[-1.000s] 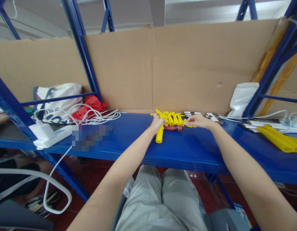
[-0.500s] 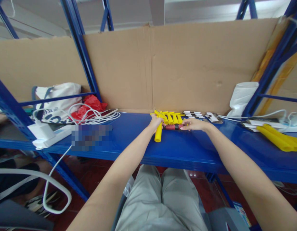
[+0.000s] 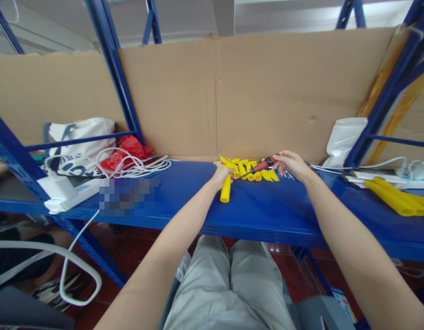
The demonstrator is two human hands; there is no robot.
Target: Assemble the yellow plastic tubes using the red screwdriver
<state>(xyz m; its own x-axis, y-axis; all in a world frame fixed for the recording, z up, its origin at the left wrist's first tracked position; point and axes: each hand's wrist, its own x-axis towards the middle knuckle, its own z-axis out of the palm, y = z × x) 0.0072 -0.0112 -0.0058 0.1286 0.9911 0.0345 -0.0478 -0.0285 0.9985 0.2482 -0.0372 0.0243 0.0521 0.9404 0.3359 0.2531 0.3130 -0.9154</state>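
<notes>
One yellow tubular piece [image 3: 225, 190], left hand [image 3: 223, 175] closed round it; right hand [image 3: 290, 163] gripping red-and-black screwdriver [image 3: 263, 165].

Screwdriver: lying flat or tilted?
Tilted: the right hand holds the red-handled screwdriver by its handle end, and the shaft slants down toward the left hand.

Screwdriver handle [image 3: 264, 164] red and black; held tube [image 3: 225, 190] yellow; shelf [image 3: 267, 206] blue; cardboard [image 3: 283, 91] brown.
</notes>
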